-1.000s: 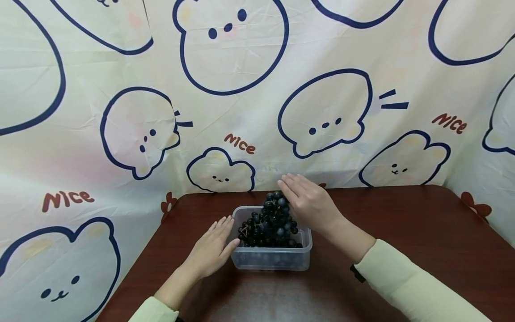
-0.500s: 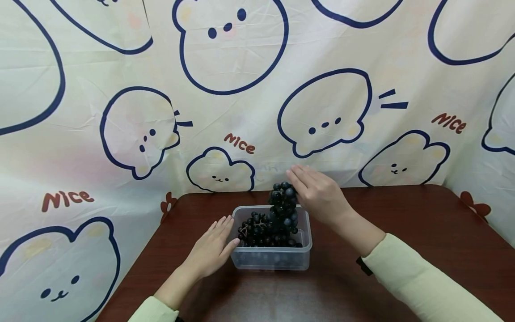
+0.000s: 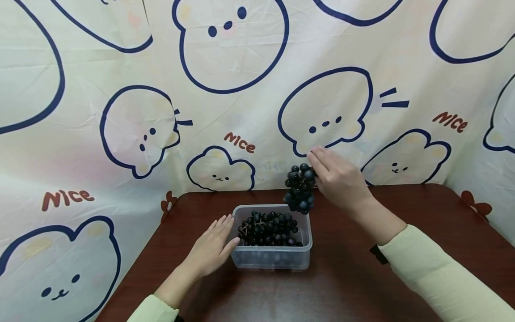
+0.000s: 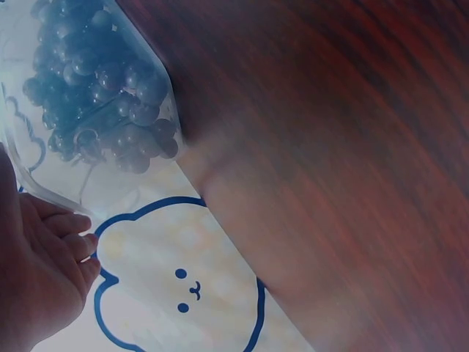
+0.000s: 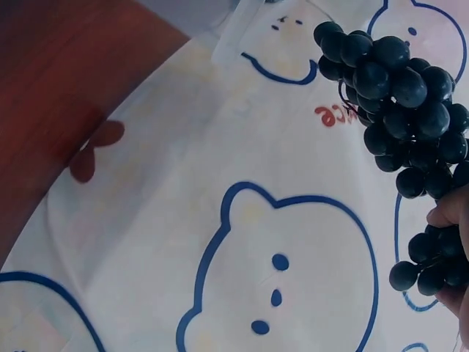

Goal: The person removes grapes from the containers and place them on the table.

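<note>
In the head view my right hand [image 3: 339,179] grips a bunch of dark grapes [image 3: 300,190] by its upper part. The bunch hangs over the back right corner of a clear plastic container [image 3: 271,257]. More dark grapes [image 3: 269,229] lie inside the container with a bit of stem showing. My left hand [image 3: 213,248] rests with straight fingers against the container's left side. The right wrist view shows the held grapes [image 5: 410,110] up close, with fingertips [image 5: 451,209] among the berries. Through the container wall, the left wrist view shows grapes [image 4: 102,81].
The container stands on a dark reddish-brown wooden table [image 3: 362,277]. A pale cloth backdrop [image 3: 265,116] with blue cartoon outlines hangs behind the table's far edge and along both sides.
My right hand has lifted the bunch of grapes up and to the right, away from the other grapes in the container. My left hand has stayed in place.
</note>
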The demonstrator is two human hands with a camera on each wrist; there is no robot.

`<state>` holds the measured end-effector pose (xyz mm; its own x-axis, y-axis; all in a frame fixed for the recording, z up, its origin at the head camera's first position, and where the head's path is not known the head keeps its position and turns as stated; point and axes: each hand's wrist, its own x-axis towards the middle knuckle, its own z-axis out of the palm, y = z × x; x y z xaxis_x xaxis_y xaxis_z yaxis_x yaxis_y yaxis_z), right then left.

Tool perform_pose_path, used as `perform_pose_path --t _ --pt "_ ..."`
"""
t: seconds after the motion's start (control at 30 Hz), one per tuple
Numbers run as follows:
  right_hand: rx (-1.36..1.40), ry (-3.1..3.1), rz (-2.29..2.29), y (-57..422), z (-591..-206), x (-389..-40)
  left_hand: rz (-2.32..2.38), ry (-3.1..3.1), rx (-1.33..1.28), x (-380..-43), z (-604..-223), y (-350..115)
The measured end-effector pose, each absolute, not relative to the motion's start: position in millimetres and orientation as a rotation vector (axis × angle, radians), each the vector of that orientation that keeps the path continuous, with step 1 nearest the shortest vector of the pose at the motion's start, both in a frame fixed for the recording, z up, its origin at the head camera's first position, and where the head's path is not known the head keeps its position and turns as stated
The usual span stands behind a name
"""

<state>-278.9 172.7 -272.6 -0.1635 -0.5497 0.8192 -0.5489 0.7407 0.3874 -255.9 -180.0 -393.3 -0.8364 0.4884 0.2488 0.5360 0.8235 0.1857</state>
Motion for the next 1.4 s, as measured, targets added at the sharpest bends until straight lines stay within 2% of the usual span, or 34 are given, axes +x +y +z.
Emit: perform_pose_path --t 0.6,1.4 --pt "0.704 -1.916 -0.023 224 -279 -285 -0.333 -2.798 -0.808 -257 -393 -181" --pt "0.515 -2.095 0.042 256 -335 -315 -0.328 -2.822 -0.795 -256 -394 -180"
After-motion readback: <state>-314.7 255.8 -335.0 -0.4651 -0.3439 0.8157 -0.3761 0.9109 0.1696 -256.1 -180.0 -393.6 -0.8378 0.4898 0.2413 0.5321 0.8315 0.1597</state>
